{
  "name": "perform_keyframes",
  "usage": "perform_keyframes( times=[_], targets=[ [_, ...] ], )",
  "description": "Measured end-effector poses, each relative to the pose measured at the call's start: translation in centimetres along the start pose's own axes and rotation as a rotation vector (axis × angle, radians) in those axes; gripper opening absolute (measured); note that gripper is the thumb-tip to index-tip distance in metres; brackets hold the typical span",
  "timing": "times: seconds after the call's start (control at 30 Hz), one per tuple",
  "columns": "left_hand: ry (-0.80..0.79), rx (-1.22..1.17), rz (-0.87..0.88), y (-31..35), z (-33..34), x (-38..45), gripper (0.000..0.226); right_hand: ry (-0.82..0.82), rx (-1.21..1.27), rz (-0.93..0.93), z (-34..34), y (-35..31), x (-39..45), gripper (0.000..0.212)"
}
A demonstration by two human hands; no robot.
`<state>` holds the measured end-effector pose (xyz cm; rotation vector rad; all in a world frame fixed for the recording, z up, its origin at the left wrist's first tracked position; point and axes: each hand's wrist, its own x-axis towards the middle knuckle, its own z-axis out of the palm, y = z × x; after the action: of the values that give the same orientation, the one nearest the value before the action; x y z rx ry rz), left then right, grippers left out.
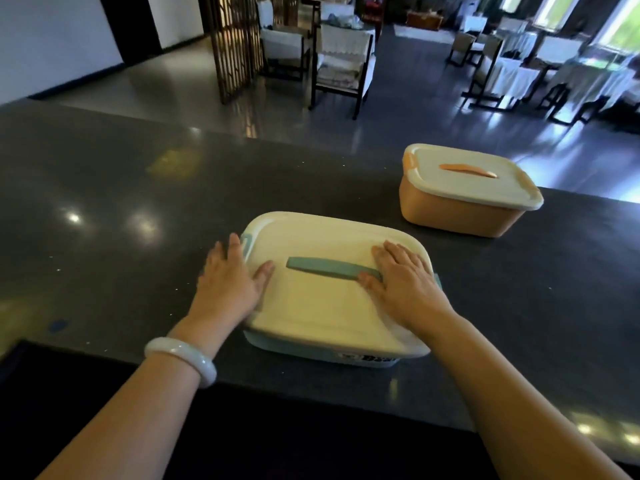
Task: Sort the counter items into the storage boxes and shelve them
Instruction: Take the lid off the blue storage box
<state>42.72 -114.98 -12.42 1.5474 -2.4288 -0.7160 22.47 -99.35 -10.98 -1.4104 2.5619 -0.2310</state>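
Note:
A pale blue storage box with a cream lid and a blue-green handle sits on the dark counter near me. My left hand lies flat against the lid's left edge, thumb on top. My right hand presses flat on the lid's right side, fingers straight, covering the handle's right end. An orange box with a cream lid and orange handle stands closed at the far right of the counter, apart from both hands.
The dark speckled counter stretches left and right, its near edge just under my forearms. Beyond its far edge lie a dining room floor, chairs, cloth-covered tables and a wooden lattice screen.

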Motion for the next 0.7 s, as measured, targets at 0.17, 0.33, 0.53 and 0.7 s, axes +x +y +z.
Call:
perform_keyframes(
  times=[0.17,0.33,0.53,0.7],
  targets=[
    [0.037,-0.26,-0.033,-0.6,0.6,-1.2,0.08,0.067,0.087,-0.12,-0.2,-5.3,1.9,0.063],
    [0.063,-0.211,-0.078,-0.6,1.1,-1.7,0.079,0.011,0.006,-0.244,3.2,-9.4,3.9,0.063],
    [0.055,-0.02,-0.065,-1.2,-0.3,-0.2,0.053,0.036,-0.004,-0.273,3.5,-9.0,3.9,0.061],
    [0.122,0.102,0.024,-1.4,-1.2,0.0,0.044,0.052,-0.003,-0.248,3.7,-9.2,4.0,0.061]
  ],
)
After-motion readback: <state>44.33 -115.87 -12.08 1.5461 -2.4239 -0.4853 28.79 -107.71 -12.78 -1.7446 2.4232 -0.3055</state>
